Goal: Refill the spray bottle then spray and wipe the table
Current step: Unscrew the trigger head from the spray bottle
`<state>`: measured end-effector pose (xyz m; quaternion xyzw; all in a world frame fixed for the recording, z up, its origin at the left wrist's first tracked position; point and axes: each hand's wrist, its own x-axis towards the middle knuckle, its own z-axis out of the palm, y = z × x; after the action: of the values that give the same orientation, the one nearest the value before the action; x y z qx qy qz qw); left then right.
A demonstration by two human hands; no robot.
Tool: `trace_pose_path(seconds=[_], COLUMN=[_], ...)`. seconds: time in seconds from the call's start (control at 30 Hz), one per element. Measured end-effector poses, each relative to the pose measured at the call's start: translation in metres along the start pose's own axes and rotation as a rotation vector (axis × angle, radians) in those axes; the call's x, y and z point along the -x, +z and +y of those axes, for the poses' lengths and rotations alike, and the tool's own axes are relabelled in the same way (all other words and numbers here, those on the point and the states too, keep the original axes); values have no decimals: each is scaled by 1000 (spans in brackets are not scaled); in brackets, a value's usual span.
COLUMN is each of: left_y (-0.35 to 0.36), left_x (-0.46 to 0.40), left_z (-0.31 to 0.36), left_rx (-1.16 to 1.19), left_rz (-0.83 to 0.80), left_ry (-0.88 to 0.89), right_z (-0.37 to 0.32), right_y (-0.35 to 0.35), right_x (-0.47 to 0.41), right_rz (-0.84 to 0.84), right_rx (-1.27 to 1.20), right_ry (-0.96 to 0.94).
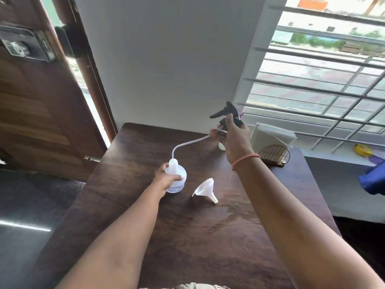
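Two hands are busy over the dark table (187, 247). The left hand (166, 179) wraps its fingers round the white bottle (176, 174), standing upright on the wood. The right hand (233, 136), raised beyond it, grips the black spray head (225, 111), whose thin tube (187, 142) curves down into the bottle's neck. A white funnel (205, 189) lies tipped over just right of the left hand; napkins (270, 134) sit beyond the right wrist.
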<state>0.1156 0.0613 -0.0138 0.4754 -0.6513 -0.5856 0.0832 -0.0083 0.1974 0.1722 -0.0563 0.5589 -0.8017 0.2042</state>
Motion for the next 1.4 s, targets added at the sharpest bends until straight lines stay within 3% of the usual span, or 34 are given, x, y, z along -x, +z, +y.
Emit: trace_pose_path(seconds=[0.63,0.8,1.0,1.1,1.2,1.3,1.4], left_y=[1,-3,-17,-32,-45,-47,-39], left_x=[6,16,25,31,29,19,11], left_z=[-7,-6,14,33,49,57,63], left_rx=[30,64,176,210,209,267,335], left_rz=[32,4,-116,-216,-263,-213,-40], left_ry=[34,59,69,72,75,81,112], right_z=[-17,-7,30,57,82,100,112], right_y=[-25,-18,-18,-23,-35,-49,-63], right_x=[-18,-18,-28,-37,-40,-47,-55], right_rz=[-66,-31,-105,-179,-231,-268,-262], right_rx=[-9,222,743,1015,1116,1176,1116], right_ry=[-58,-154,-266,-233,-139,-42,75])
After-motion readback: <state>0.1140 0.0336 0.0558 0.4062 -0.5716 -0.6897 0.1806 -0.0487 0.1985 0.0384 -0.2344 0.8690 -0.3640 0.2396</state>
